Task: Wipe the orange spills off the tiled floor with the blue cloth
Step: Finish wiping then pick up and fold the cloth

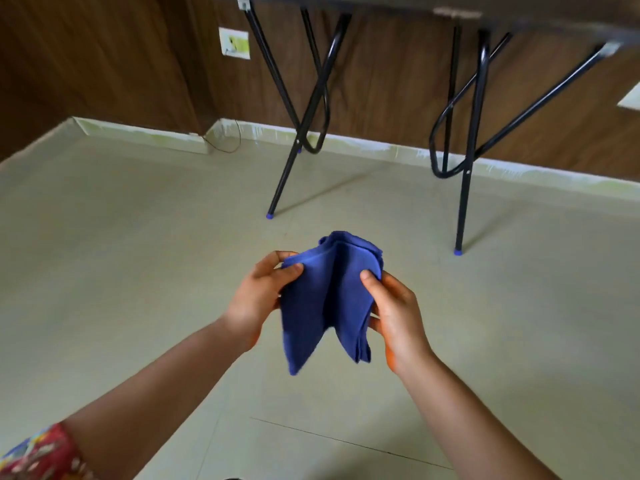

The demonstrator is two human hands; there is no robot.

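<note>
- Nearest the camera, two bare forearms reach forward and converge over the floor; a patterned red sleeve (38,452) shows at the lower left.
- The left hand (258,296) pinches the left edge of the blue cloth (325,299), thumb on top near the upper corner.
- The right hand (394,313) clamps the right edge, thumb pressed onto the fabric, fingers behind. The hands are close together, with only the cloth between them, and both are closed on it.
- The cloth is held in the air above the tiled floor (138,271), folded in layers, its long axis running away from the person; two loose tails hang down on the near side.
- No orange spill is visible on the tiles in view, so which way it lies from the hands cannot be told; neither hand is clearly nearer to any target.
- As a judgement, the cloth is being readied, and the wipe needs it lowered to the floor once the spill is found.
- Beyond stand black table legs (287,140), then a skirting board and wood-panelled wall (138,64).
</note>
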